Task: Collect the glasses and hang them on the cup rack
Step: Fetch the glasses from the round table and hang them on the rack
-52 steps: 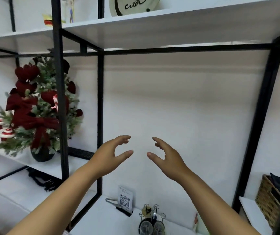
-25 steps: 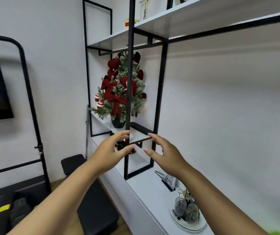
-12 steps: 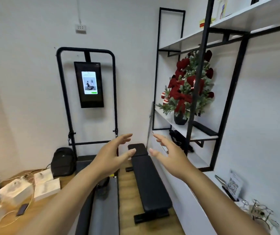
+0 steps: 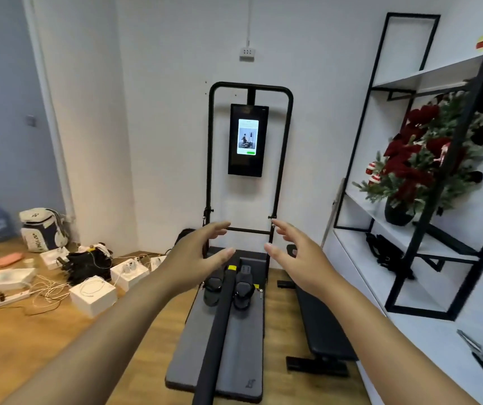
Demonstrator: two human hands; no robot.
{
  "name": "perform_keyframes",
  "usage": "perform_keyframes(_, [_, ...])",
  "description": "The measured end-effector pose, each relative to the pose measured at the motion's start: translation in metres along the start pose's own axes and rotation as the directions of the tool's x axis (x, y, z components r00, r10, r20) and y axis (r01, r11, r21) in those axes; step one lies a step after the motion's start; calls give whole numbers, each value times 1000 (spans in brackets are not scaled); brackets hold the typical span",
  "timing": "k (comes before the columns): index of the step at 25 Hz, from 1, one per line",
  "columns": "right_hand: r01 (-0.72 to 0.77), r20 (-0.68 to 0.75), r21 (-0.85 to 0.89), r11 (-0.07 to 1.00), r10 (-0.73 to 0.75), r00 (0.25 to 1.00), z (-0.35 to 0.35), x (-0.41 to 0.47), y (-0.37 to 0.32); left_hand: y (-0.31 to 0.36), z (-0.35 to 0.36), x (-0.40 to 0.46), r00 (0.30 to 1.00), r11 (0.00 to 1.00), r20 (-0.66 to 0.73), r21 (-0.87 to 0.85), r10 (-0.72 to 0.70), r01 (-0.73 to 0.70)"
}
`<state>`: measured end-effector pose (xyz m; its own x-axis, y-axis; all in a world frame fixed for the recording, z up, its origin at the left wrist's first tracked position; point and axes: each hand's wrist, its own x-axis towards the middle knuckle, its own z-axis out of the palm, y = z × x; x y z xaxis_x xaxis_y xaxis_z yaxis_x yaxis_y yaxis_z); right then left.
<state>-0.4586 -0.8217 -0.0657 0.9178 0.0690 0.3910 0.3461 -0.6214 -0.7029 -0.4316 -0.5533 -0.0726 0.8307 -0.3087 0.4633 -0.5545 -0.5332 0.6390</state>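
Note:
Neither glasses nor the cup rack appear in the head view at this moment. My left hand [image 4: 196, 254] and my right hand [image 4: 297, 255] are held out in front of me at chest height, palms facing each other a short gap apart. Both hands have spread, slightly curled fingers and hold nothing. Behind them I see a room corner with a fitness machine.
A black exercise machine [image 4: 228, 325] with a wall screen [image 4: 247, 140] stands straight ahead, a black bench [image 4: 319, 325] to its right. A white shelf unit [image 4: 386, 276] with black frame and a red-flowered plant [image 4: 421, 162] lines the right. White boxes [image 4: 92, 293], cables and a bag [image 4: 43, 229] litter the floor at left.
My view has swung left, away from the shelf; the cup rack with glasses has dropped out of sight at the lower right. My hands keep the same open pose in front of me.

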Motion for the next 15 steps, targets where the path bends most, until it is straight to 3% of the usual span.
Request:
perform_keyframes(6, [2, 101, 28, 1000, -5, 995, 98, -42, -79, -30, -91, -115, 996, 994, -38, 72, -77, 80])
perform_keyframes(15, [209, 270, 157, 965, -246, 931, 236, -66, -240, -42, -263, -268, 934, 930, -266, 214, -237, 297])
